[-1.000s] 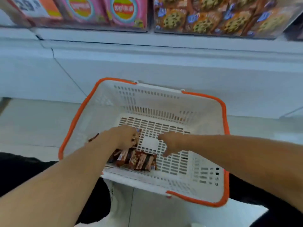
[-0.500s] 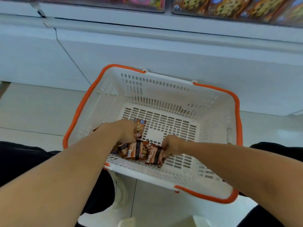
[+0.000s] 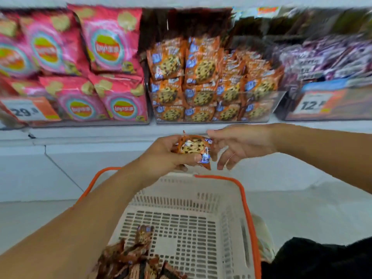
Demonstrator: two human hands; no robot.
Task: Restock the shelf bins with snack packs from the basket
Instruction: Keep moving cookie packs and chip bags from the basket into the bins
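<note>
— Head view, and the left hand (image 3: 169, 156) is up over the basket (image 3: 248, 214), fingers and thumb curled round an orange cookie pack (image 3: 194, 149).

— And the right hand (image 3: 239, 144)?

— Right beside it, fingers spread loosely and drooping. The upper fingertips sit at the pack's top corner; touching or just short, I cannot tell through the blur.

— Where is the pack against the shelf?

— In the air, below and in front of the clear cookie bin (image 3: 211, 101), which is stacked with matching packs. Pink chip bags (image 3: 108, 49) are to its left, purple packs (image 3: 326, 59) to its right.

— What's in the basket?

— More brown-orange snack packs (image 3: 136, 258) lie heaped at its near left corner on the white slotted floor.
</note>
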